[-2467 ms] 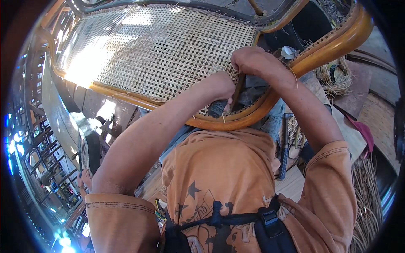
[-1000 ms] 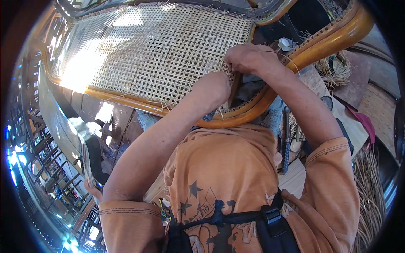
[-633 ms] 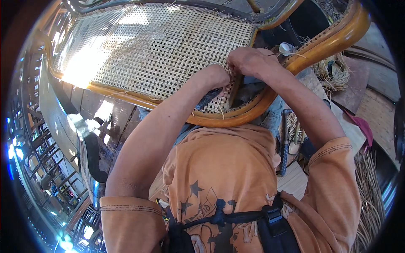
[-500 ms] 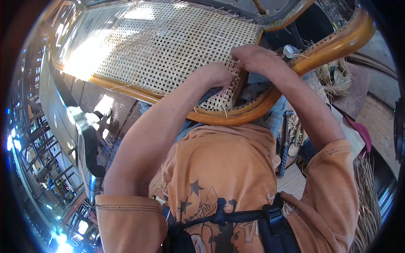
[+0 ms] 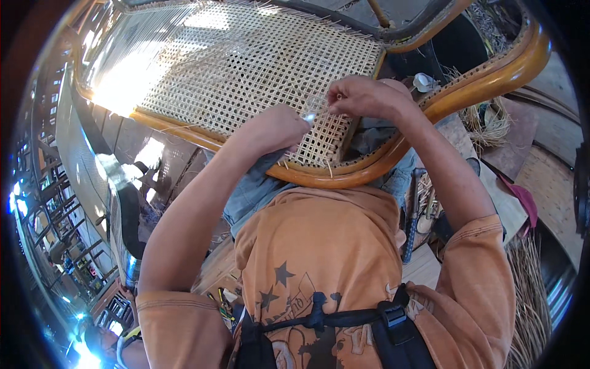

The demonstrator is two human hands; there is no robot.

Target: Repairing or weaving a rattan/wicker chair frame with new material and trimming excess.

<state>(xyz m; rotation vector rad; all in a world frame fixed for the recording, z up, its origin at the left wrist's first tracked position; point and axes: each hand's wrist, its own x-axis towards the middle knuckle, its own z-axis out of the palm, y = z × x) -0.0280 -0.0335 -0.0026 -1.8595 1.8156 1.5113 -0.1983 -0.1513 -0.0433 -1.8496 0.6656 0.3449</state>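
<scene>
A woven cane panel (image 5: 246,67) in a curved wooden frame (image 5: 491,74) lies across my lap. My left hand (image 5: 273,126) rests on the cane mesh near its front edge, fingers pinched on a thin pale cane strand (image 5: 312,114). My right hand (image 5: 362,98) is just to the right, fingers closed on the same strand at the weave's right edge. Short cut strand ends stick out along the frame's front rim (image 5: 326,169).
Bundles of loose cane and straw (image 5: 485,123) lie at the right, more straw (image 5: 528,289) at the lower right. A dark red cloth (image 5: 522,200) sits on wooden boards. Tools (image 5: 412,215) hang by my right side. Metal racks (image 5: 55,234) stand at the left.
The panel has shifted lower and closer in view. Both hands have moved apart slightly from the frame's corner onto the mesh, a strand now stretched between them.
</scene>
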